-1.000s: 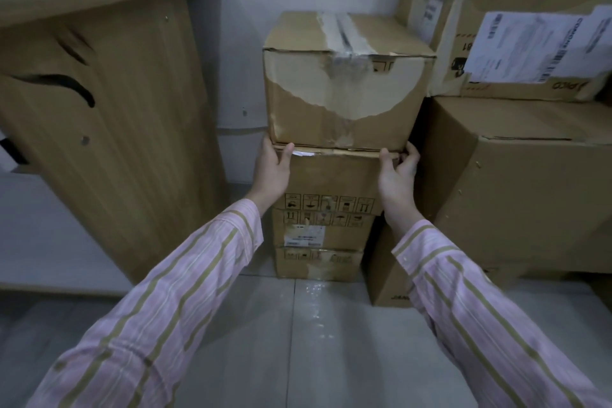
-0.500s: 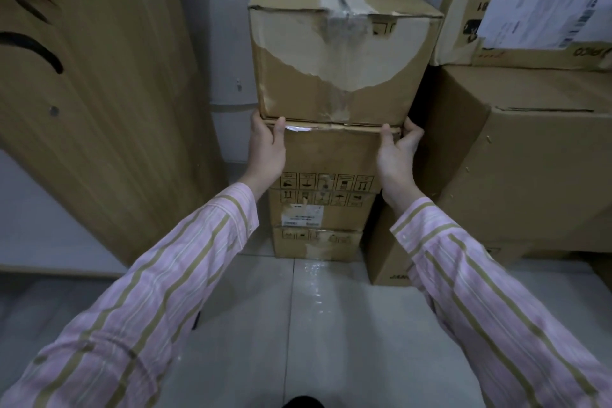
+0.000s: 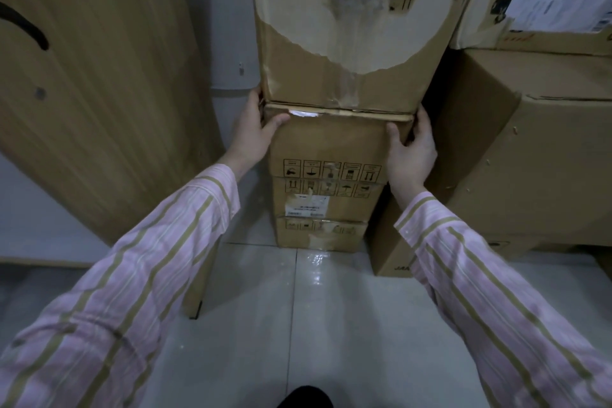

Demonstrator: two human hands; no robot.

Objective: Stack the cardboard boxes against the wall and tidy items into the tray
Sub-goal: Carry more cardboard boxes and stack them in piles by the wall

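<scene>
Cardboard boxes (image 3: 328, 205) in one upright column, wall (image 3: 225, 10) just behind the torn top box (image 3: 357, 43). Directly below the torn top box, second box (image 3: 331, 142) clasped at both upper corners: left hand (image 3: 253, 134) and right hand (image 3: 410, 149), equally near, thumbs (image 3: 278, 121) on front. Fingertips behind the sides hidden; tray nowhere in view.

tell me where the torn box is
Head view, top centre: the torn box sits atop the lower box gripped by the left hand and right hand, between the wooden cabinet at left and bigger cartons at right.
</scene>
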